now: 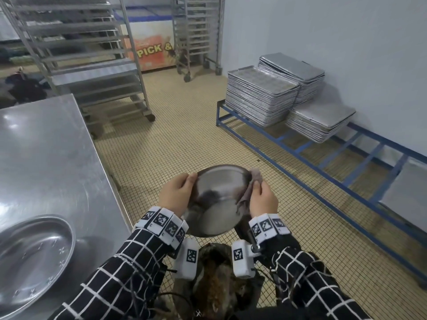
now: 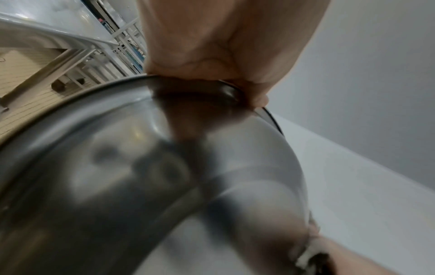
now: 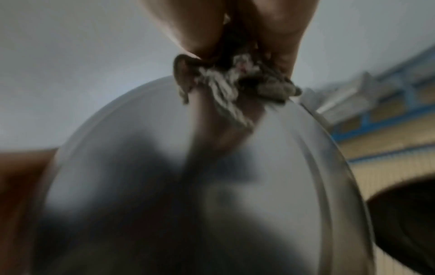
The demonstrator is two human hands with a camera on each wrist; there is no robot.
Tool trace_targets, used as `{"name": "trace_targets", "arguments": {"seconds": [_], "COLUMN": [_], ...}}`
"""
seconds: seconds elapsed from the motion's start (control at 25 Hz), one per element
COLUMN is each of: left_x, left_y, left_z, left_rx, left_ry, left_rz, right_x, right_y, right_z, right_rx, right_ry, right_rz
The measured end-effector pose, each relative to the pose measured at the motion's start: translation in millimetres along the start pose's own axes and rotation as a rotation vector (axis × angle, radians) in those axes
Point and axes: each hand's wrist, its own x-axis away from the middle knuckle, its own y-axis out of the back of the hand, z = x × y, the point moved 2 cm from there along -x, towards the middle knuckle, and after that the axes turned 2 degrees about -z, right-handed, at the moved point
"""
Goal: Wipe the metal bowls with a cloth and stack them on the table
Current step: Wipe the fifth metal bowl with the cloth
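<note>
Two hands hold one metal bowl (image 1: pixel 215 199) up in the air over the tiled floor (image 1: pixel 184 139), in front of the person and just to the right of the steel worktop (image 1: pixel 46 144). The left hand (image 1: pixel 176 192) has its grip closed on the bowl's left rim, thumb on the inner side and fingers behind. The right hand (image 1: pixel 263 199) pinches a grey cloth (image 1: pixel 250 188) against the right rim, so its grip is clenched on cloth and rim together; the right wrist view shows the cloth bunched over the edge between thumb and fingers, though blurred. The bowl is tilted, its hollow turned toward the person. A second, larger bowl (image 1: pixel 34 262) lies on the near corner of the worktop, well apart from the held one. Stacks of metal trays (image 1: pixel 261 98) rest on a blue frame (image 1: pixel 300 153) by the wall, and wheeled racks (image 1: pixel 76 54) stand beyond the worktop.
</note>
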Motion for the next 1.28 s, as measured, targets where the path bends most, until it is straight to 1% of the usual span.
{"name": "trace_targets", "arguments": {"seconds": [0.04,0.08,0.12,0.16,0.2,0.28,0.36,0.4,0.48,0.52,0.56,0.6,0.64,0.68,0.72,0.76,0.8,0.88,0.96,1.04,1.08,1.12,1.2,1.28], "left_x": [0,0,2,5,7,9,6,5,2,0,-2,-6,-9,-10,-10,-8,-7,-4,-4,-6,-6,-7,-7,-7], "left_y": [2,2,2,2,2,2,3,3,3,4,5,7,9,9,8,10,12,18,28,36,38,38,36,33], "left_z": [-3,-8,-12,-16,-18,-16,-7,-5,-5,-2,2,8,12,14,19,21,21,22,26,31,32,34,33,34], "left_rx": [-0.009,-0.007,0.0,0.017,0.033,0.029,-0.062,-0.125,-0.235,-0.241,-0.169,0.01,0.261,0.503,0.652,0.696,0.691,0.681,0.664,0.595,0.558,0.521,0.442,0.426], "left_ry": [-0.026,-0.061,-0.105,-0.159,-0.218,-0.355,-0.462,-0.472,-0.407,-0.336,-0.253,-0.173,-0.07,0.054,0.169,0.263,0.319,0.381,0.443,0.515,0.549,0.574,0.573,0.535], "left_rz": [-0.017,-0.02,-0.012,0.004,0.025,0.079,0.061,0.016,-0.14,-0.199,-0.225,-0.2,-0.127,-0.02,0.088,0.169,0.233,0.328,0.427,0.504,0.497,0.456,0.33,0.222], "right_x": [-4,-8,-8,-10,-11,-10,-12,-11,-8,-4,1,3,4,3,3,2,1,-5,-13,-21,-23,-22,-17,-12], "right_y": [1,3,6,8,12,21,25,26,22,21,20,19,18,17,16,16,17,23,31,39,40,41,39,32], "right_z": [0,3,9,15,22,36,43,43,37,34,32,29,26,22,17,13,10,7,7,8,8,8,10,12], "right_rx": [-0.026,-0.151,-0.355,-0.566,-0.73,-0.893,-0.862,-0.823,-0.771,-0.747,-0.733,-0.726,-0.722,-0.703,-0.67,-0.617,-0.571,-0.463,-0.308,-0.138,-0.074,-0.05,-0.121,-0.19], "right_ry": [-0.122,-0.262,-0.398,-0.502,-0.563,-0.601,-0.59,-0.575,-0.512,-0.489,-0.471,-0.453,-0.429,-0.403,-0.378,-0.355,-0.33,-0.279,-0.21,-0.127,-0.091,-0.059,-0.002,0.034], "right_rz": [0.071,0.136,0.205,0.27,0.322,0.404,0.418,0.407,0.395,0.395,0.39,0.385,0.382,0.378,0.377,0.381,0.387,0.395,0.417,0.439,0.445,0.444,0.422,0.323]}}
